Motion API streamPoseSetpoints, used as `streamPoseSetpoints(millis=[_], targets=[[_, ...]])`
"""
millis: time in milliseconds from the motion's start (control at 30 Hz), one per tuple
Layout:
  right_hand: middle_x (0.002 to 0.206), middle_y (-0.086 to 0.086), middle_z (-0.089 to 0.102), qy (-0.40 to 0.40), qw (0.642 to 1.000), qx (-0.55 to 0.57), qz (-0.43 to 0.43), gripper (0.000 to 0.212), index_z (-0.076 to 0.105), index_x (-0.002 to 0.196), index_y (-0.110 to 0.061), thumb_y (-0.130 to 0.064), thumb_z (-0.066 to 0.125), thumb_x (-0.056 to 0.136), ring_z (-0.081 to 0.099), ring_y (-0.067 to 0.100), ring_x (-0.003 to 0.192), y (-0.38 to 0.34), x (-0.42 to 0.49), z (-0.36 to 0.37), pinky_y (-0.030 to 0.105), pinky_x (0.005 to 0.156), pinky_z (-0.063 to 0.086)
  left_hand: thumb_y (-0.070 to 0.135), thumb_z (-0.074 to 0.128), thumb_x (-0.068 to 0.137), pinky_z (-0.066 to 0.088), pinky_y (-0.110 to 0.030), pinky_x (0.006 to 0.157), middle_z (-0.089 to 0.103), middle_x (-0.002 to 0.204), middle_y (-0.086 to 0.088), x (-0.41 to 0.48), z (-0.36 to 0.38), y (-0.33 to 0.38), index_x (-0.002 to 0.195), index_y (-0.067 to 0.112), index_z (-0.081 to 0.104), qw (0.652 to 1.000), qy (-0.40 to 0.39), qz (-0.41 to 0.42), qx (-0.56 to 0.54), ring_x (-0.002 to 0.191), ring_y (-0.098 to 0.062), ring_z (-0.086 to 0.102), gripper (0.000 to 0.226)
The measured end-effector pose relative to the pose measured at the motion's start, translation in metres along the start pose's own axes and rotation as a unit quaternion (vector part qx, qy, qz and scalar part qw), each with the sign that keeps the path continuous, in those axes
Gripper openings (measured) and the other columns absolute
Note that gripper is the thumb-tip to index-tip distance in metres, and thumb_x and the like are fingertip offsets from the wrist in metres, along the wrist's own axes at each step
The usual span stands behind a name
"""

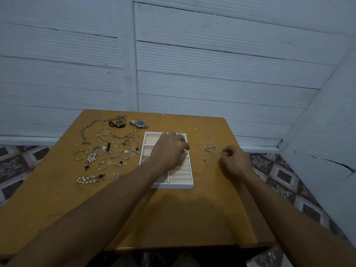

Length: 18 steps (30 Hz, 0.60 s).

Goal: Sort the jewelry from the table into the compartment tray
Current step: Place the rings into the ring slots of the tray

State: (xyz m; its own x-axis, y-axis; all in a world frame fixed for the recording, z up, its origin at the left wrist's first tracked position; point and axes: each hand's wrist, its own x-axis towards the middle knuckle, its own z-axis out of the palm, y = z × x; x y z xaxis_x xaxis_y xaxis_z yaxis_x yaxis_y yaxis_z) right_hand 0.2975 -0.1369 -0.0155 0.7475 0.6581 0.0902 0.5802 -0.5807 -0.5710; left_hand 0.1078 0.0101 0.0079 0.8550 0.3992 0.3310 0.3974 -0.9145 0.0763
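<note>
A white compartment tray (pixel 189 184) with beige lining sits mid-table; its right side has padded ring rolls. My left hand (pixel 170 149) lies over the tray, fingers curled down onto the ring rolls near its right rim; whether it holds anything is hidden. My right hand (pixel 234 160) rests on the table right of the tray, fingers pinched, beside a cluster of several silver rings (pixel 208 150). Whether a ring sits in the pinch is too small to tell. Left of the tray lie chains (pixel 105 139), bangles (pixel 79 155), a pearl bracelet (pixel 86 180) and a wristwatch (pixel 139 123).
The wooden table (pixel 192 214) stands against a white panelled wall. Its front edge is near my forearms. Patterned floor tiles (pixel 285 176) show on both sides. A black cord (pixel 116 124) lies by the watch at the back left.
</note>
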Motion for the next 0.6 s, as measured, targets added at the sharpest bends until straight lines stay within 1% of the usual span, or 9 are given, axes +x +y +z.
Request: streamPoseSetpoints(millis=[100, 200, 267, 333, 400, 433, 500, 600], targets=[[0.109, 0.005, 0.065, -0.03, 0.999, -0.025, 0.007, 0.024, 0.063, 0.116, -0.015, -0.021, 0.054, 0.094, 0.057, 0.017, 0.088, 0.002, 0.008, 0.0, 0.035, 0.082, 0.052, 0.039, 0.053, 0.093, 0.031, -0.038, 0.097, 0.059, 0.129, 0.004, 0.011, 0.002, 0.013, 0.118, 0.028, 0.067, 0.999, -0.027, -0.029, 0.004, 0.123, -0.02, 0.04, 0.03], [0.107, 0.003, 0.065, -0.057, 0.997, -0.045, -0.002, 0.022, 0.065, 0.113, -0.018, -0.024, 0.056, 0.094, 0.058, 0.015, 0.084, -0.001, 0.013, 0.002, 0.032, 0.076, 0.052, 0.044, 0.056, 0.091, 0.023, -0.046, 0.106, 0.048, 0.141, 0.001, 0.021, 0.005, 0.028, 0.118, 0.029, 0.067, 0.996, -0.073, -0.057, 0.011, 0.139, -0.024, 0.023, 0.033], [0.108, 0.002, 0.065, -0.06, 0.997, -0.051, -0.004, 0.022, 0.065, 0.113, -0.019, -0.026, 0.056, 0.094, 0.057, 0.015, 0.085, -0.003, 0.017, 0.005, 0.03, 0.074, 0.05, 0.046, 0.057, 0.09, 0.019, -0.05, 0.11, 0.043, 0.146, -0.002, 0.029, 0.01, 0.037, 0.119, 0.029, 0.066, 0.992, -0.102, -0.065, 0.02, 0.143, -0.027, 0.016, 0.035], [0.11, 0.002, 0.066, -0.06, 0.997, -0.057, -0.005, 0.024, 0.065, 0.115, -0.021, -0.03, 0.056, 0.094, 0.056, 0.015, 0.088, -0.006, 0.02, 0.007, 0.03, 0.073, 0.048, 0.047, 0.056, 0.09, 0.022, -0.05, 0.108, 0.046, 0.143, -0.005, 0.036, 0.016, 0.044, 0.12, 0.026, 0.065, 0.99, -0.114, -0.074, 0.038, 0.14, -0.028, 0.02, 0.037], [0.113, 0.002, 0.066, -0.06, 0.996, -0.066, -0.005, 0.028, 0.065, 0.118, -0.022, -0.033, 0.056, 0.094, 0.057, 0.017, 0.091, -0.009, 0.023, 0.009, 0.03, 0.074, 0.047, 0.045, 0.054, 0.091, 0.028, -0.045, 0.101, 0.052, 0.133, -0.006, 0.042, 0.021, 0.049, 0.12, 0.023, 0.063, 0.988, -0.11, -0.086, 0.059, 0.13, -0.027, 0.029, 0.038], [0.114, 0.002, 0.066, -0.059, 0.996, -0.068, -0.006, 0.028, 0.066, 0.118, -0.022, -0.034, 0.057, 0.094, 0.058, 0.018, 0.094, -0.009, 0.024, 0.01, 0.032, 0.077, 0.049, 0.044, 0.054, 0.092, 0.029, -0.044, 0.099, 0.054, 0.129, -0.006, 0.045, 0.024, 0.051, 0.12, 0.021, 0.062, 0.988, -0.108, -0.089, 0.07, 0.126, -0.027, 0.032, 0.037], [0.115, 0.002, 0.066, -0.054, 0.996, -0.067, -0.004, 0.028, 0.067, 0.117, -0.023, -0.036, 0.057, 0.094, 0.059, 0.02, 0.099, -0.008, 0.026, 0.012, 0.034, 0.083, 0.051, 0.045, 0.055, 0.092, 0.029, -0.043, 0.099, 0.056, 0.126, -0.006, 0.05, 0.029, 0.055, 0.121, 0.02, 0.061, 0.986, -0.114, -0.087, 0.084, 0.125, -0.027, 0.035, 0.039], [0.116, 0.001, 0.067, -0.051, 0.997, -0.061, -0.001, 0.027, 0.069, 0.114, -0.025, -0.038, 0.058, 0.093, 0.059, 0.02, 0.102, -0.006, 0.029, 0.015, 0.035, 0.087, 0.051, 0.048, 0.057, 0.091, 0.029, -0.042, 0.1, 0.057, 0.126, -0.006, 0.056, 0.034, 0.058, 0.12, 0.02, 0.059, 0.984, -0.131, -0.09, 0.085, 0.127, -0.027, 0.034, 0.041]])
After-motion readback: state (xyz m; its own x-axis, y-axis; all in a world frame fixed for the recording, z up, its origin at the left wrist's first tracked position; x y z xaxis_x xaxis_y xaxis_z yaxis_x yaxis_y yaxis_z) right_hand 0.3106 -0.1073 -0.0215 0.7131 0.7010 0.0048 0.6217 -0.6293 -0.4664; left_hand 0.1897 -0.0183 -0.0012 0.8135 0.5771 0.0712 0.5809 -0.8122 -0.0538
